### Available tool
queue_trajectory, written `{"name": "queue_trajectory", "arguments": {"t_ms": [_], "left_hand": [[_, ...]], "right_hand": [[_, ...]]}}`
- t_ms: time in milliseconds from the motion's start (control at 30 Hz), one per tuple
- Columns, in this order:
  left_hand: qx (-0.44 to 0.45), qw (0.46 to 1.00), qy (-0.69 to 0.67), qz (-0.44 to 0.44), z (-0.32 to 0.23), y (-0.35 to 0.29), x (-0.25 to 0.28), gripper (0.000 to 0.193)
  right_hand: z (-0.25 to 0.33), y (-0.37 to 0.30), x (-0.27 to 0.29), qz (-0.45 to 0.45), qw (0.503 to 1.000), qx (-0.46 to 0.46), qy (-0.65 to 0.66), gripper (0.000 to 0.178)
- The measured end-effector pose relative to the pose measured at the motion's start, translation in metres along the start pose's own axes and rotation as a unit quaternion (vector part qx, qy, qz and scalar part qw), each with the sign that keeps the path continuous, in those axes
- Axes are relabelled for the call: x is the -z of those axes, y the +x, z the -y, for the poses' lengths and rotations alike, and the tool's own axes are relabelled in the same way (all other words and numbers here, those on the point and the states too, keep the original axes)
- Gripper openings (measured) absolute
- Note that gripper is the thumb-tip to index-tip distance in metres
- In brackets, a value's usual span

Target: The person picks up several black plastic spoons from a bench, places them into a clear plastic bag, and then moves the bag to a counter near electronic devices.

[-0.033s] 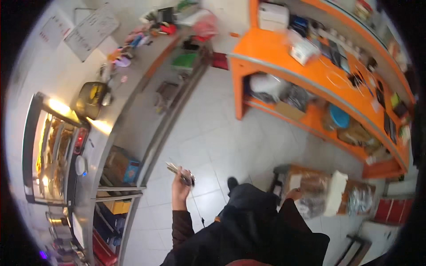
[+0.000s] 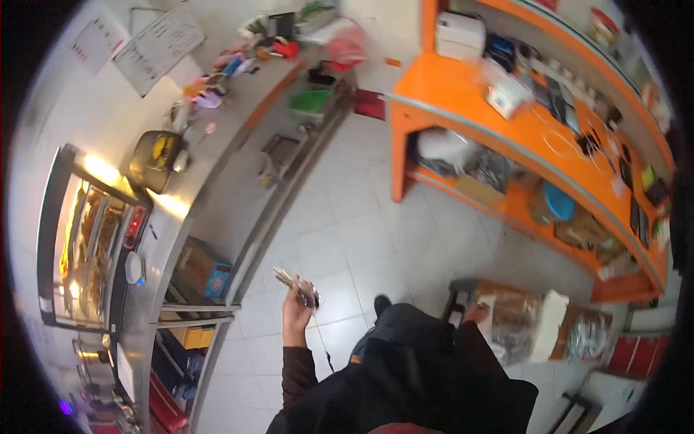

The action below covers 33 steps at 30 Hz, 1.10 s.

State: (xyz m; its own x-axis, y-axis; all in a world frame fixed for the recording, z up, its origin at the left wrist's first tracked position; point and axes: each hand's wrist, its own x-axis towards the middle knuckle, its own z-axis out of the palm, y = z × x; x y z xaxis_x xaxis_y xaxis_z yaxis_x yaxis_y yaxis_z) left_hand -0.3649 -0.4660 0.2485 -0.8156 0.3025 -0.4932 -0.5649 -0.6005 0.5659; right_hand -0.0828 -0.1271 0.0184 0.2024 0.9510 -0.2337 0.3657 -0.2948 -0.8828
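Left hand (image 2: pixel 295 312): fingers closed round bundle (image 2: pixel 283 277), ten o'clock from torso (image 2: pixel 412 362)
Grip: best snug — thin ends could slip
Right hand (image 2: pixel 476 314): two o'clock, near carton (image 2: pixel 520 300) — fingers unclear

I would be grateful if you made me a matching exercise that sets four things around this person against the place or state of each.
Column one
1. slim, pale, stick-like bundle
2. shiny clear plastic wrapping over brown cardboard
3. bright-blue rounded container
4. dark-framed display cabinet

Column two
A. beneath the top of the long orange desk
B. glowing with yellow light
C. in the grip of the left hand
D. beside the right hand

Right pairs: 1-C, 2-D, 3-A, 4-B
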Motion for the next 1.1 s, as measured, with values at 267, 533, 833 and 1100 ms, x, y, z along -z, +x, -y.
{"name": "queue_trajectory", "arguments": {"t_ms": [267,533,833,1100], "left_hand": [[-0.046,0.993,-0.085,-0.066,-0.084,0.118,0.078,0.014],[-0.073,0.992,-0.007,-0.105,-0.203,0.311,0.008,0.023],[-0.042,0.946,0.321,-0.017,-0.292,0.591,-0.154,0.022],[-0.019,0.943,0.322,0.08,-0.233,0.752,-0.276,0.016]], "right_hand": [[0.165,-0.155,-0.373,0.501,0.803,0.323,-0.02,0.007],[0.268,-0.224,-0.547,0.678,0.652,0.293,-0.17,0.019],[0.448,-0.121,-0.682,0.547,0.832,0.085,-0.043,0.015],[0.635,0.02,-0.911,0.38,0.779,0.499,0.019,0.009]]}}
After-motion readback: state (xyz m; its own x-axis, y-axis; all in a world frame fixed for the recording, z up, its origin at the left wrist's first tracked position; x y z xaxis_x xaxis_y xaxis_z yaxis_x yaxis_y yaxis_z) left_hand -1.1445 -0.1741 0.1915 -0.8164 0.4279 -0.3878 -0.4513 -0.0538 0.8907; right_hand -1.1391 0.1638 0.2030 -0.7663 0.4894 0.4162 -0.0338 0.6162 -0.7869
